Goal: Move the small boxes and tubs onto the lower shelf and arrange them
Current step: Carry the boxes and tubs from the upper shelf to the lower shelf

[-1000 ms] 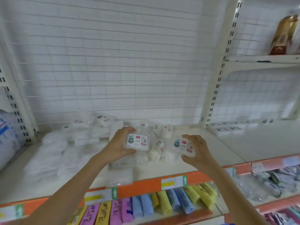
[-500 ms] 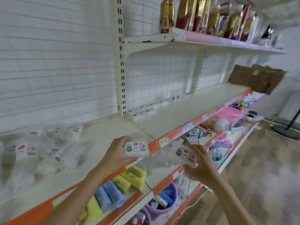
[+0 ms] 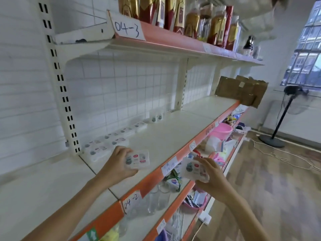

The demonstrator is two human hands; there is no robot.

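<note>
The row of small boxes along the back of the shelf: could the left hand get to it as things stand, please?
Probably yes: the left hand is already over that shelf, with bare surface between it and the row of small boxes, though it holds a small box.

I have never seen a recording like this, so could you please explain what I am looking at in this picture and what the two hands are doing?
There is no machine here: a person wears a wide-angle camera on the head, so you look forward and down at their own bare hands. The left hand holds a small clear box over the white shelf. The right hand holds a second small box out past the shelf's orange front edge. Similar boxes already stand in a row along the back of that shelf, by the wire grid. A paper label reading 04-3 marks the shelf above, which carries tall packaged bottles.
</note>
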